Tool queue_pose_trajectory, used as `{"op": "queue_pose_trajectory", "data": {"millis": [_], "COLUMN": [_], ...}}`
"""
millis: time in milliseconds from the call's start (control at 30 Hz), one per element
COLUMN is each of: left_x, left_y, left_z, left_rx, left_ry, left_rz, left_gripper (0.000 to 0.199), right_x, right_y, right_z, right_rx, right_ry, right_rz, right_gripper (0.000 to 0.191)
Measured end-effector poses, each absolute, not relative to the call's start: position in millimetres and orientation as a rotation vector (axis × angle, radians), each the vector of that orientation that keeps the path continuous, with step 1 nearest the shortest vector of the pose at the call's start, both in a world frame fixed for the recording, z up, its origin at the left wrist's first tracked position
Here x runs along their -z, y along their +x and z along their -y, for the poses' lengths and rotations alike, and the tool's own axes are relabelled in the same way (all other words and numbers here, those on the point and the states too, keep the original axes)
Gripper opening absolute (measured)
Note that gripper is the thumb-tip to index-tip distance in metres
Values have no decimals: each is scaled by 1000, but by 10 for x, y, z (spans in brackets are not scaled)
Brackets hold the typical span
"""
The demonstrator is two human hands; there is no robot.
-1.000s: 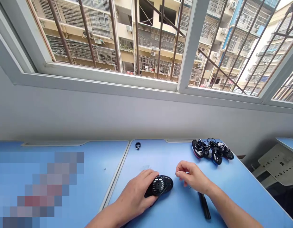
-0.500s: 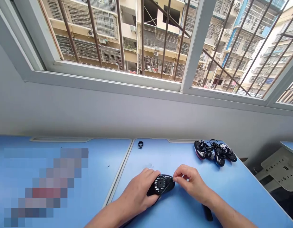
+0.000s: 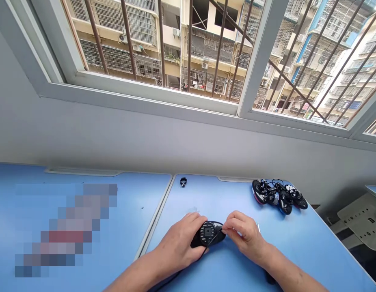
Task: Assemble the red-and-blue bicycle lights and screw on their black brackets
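Observation:
A black oval device [image 3: 208,233] with a round slotted disc on top lies low over the blue table. My left hand [image 3: 185,239] is wrapped round its left end. A black cable [image 3: 176,276] runs across the device and down past my left wrist. At the device's right tip, my right hand [image 3: 243,233] is closed in a pinch; whatever thin piece lies between the fingertips is too small to make out. Partly covered by my right forearm is a dark object [image 3: 269,278].
Several black glossy devices with tangled cables [image 3: 279,196] lie at the table's back right. A small black ring-shaped clamp [image 3: 183,182] sits near the back edge. Behind the blue table [image 3: 236,194] are a wall and a barred window. A blurred patch covers the left table.
The view has shifted slightly. My right hand's fingers have drawn closer together at the device's tip, and a thin shiny piece now shows behind that hand. The dark object is more covered by my forearm.

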State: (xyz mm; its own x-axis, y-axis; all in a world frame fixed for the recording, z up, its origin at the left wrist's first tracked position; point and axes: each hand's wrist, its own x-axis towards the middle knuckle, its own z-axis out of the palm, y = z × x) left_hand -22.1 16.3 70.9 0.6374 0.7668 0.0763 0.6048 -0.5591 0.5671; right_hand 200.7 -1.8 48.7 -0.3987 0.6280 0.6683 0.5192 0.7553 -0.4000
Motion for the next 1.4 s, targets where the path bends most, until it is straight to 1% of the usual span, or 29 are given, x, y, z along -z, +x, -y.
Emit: {"op": "queue_pose_trajectory", "data": {"millis": [167,467,633,767,1000,1067,1167,1267,1333,1400], "left_x": [-758,-702,-716,-726,-732,-726,-699,-668,-655,-645], "left_y": [-217,-238,-241,-240,-239,-241,-253,-274,-290,-305], "left_z": [-150,-167,-158,-158,-164,-166,-183,-221,-248,-268], "left_rx": [-420,-459,-458,-450,-452,-451,-462,-476,-472,-472], "left_ry": [2350,2384,2381,2371,2348,2349,2359,2361,2353,2336], "left_rz": [-1080,-1057,-1061,-1066,-1067,-1069,-1061,-1020,-983,-955], "left_gripper": [28,25,25,26,29,29,30,35,40,46], "right_x": [-519,-584,-627,-676,-735,-729,-686,-629,-605,-601], "right_y": [2055,2121,2149,2169,2145,2147,2167,2173,2147,2100], "right_z": [16,39,64,76,127,120,80,49,56,84], "right_rx": [-107,14,-19,-21,144,105,-47,-274,-397,-446], "right_ry": [-826,-775,-822,-819,-824,-825,-876,-965,-1005,-1022], "right_rz": [2168,2313,2360,2364,2496,2484,2331,2182,2201,2260], "right_gripper": [16,22,21,24,22,21,23,33,41,45]}}
